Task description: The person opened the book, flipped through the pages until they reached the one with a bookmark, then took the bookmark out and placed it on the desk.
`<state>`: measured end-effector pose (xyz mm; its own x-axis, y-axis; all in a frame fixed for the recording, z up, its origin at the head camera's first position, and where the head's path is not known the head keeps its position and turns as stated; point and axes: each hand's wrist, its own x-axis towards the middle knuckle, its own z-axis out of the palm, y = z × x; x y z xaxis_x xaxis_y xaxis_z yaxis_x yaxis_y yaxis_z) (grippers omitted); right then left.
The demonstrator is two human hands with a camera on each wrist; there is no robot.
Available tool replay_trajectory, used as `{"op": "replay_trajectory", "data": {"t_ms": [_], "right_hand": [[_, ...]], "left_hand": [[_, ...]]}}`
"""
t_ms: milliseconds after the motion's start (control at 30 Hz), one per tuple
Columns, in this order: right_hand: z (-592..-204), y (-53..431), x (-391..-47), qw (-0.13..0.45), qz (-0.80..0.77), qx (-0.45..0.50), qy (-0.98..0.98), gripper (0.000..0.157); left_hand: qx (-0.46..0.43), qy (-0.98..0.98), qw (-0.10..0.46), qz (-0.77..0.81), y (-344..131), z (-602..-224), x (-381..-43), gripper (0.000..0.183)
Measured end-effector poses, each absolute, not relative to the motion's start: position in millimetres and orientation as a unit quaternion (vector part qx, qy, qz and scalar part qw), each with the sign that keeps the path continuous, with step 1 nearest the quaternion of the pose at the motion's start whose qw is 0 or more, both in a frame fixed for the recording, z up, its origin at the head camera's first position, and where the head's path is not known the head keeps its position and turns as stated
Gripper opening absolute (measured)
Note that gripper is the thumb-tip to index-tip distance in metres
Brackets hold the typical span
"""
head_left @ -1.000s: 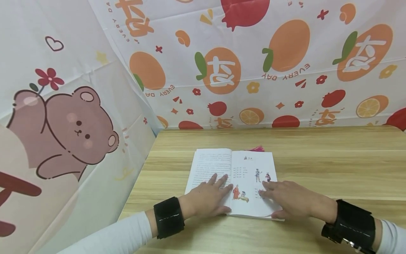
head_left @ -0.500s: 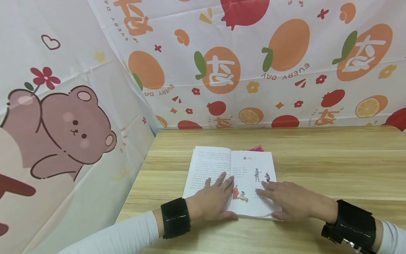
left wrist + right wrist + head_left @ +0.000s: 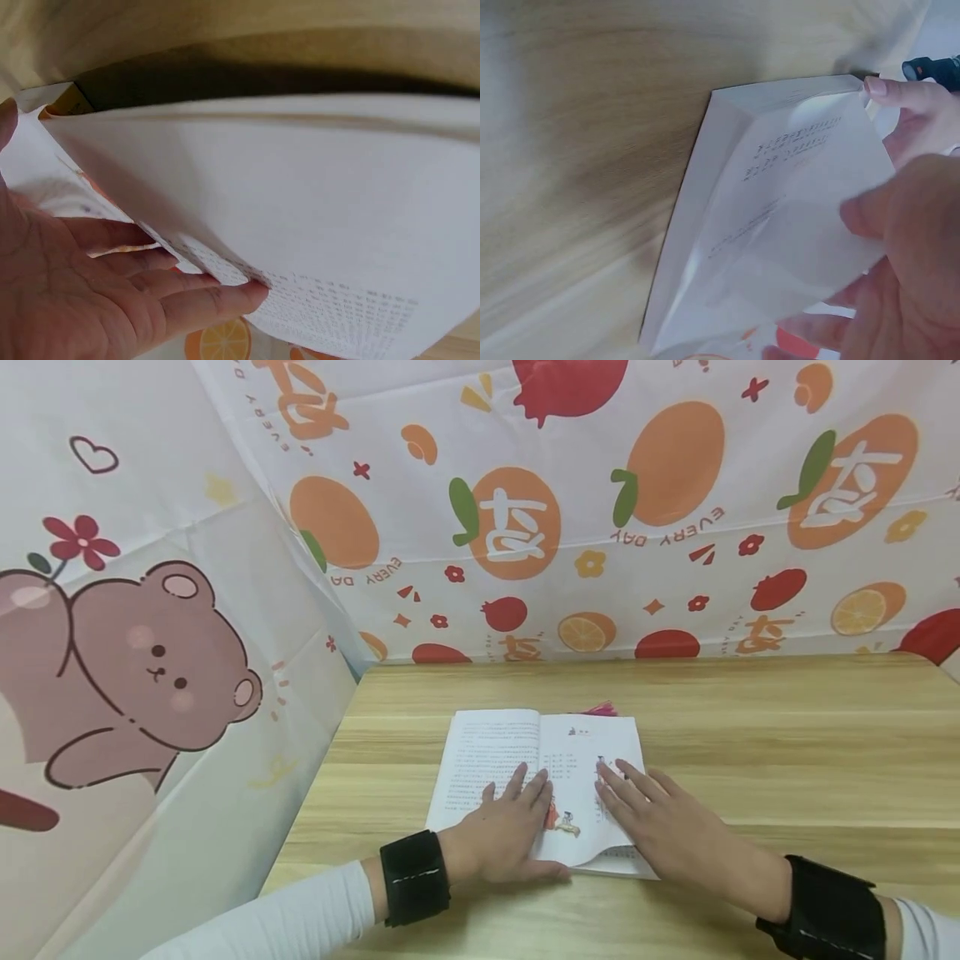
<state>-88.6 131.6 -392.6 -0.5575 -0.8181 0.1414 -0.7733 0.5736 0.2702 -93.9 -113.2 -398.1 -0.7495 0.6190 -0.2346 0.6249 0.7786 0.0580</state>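
An open book (image 3: 491,739) lies on the table, with printed text on its left page and small coloured figures on the right page (image 3: 558,789). My left hand (image 3: 501,835) rests across the middle of the book with fingers extended, its thumb by the lower edge. Over the right page is my right hand (image 3: 675,835), and that page's lower corner curls up from the sheets beneath. In the right wrist view, the raised page (image 3: 780,202) is between my right thumb (image 3: 866,214) and the fingers behind it. The left wrist view shows my left fingers (image 3: 210,304) against the printed page.
A pink tassel (image 3: 603,710) sticks out from the book's top edge. The wooden table (image 3: 787,760) extends around the book. Behind it hangs a fruit-print cloth (image 3: 585,518), and a bear-print cloth (image 3: 150,652) hangs at the left.
My right hand has moved up and inward over the right page, lifting its lower corner. My left hand has shifted slightly right toward the middle of the book. The head view has turned slightly right.
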Motion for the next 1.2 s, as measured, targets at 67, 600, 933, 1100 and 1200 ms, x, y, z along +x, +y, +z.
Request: {"op": "replay_trajectory", "data": {"t_ms": [67, 600, 933, 1100, 1200], "right_hand": [[-390, 130, -88, 0.152, -0.098, 0.454, -0.872, 0.050], [-379, 132, -82, 0.169, -0.072, 0.364, -0.913, 0.086], [-391, 139, -82, -0.018, 0.039, 0.407, -0.913, 0.071], [-392, 143, -90, -0.071, 0.048, 0.413, -0.907, 0.076], [-392, 144, -92, -0.084, 0.053, 0.412, -0.906, 0.083]], "left_hand": [[0.325, 0.938, 0.122, -0.001, -113, -398, -94, 0.106], [0.382, 0.923, -0.049, -0.006, -103, -383, -86, 0.106], [0.397, 0.889, -0.113, -0.198, -117, -362, -86, 0.091], [0.408, 0.878, -0.052, -0.243, -127, -367, -89, 0.057], [0.392, 0.902, 0.026, -0.179, -130, -371, -90, 0.052]]}}
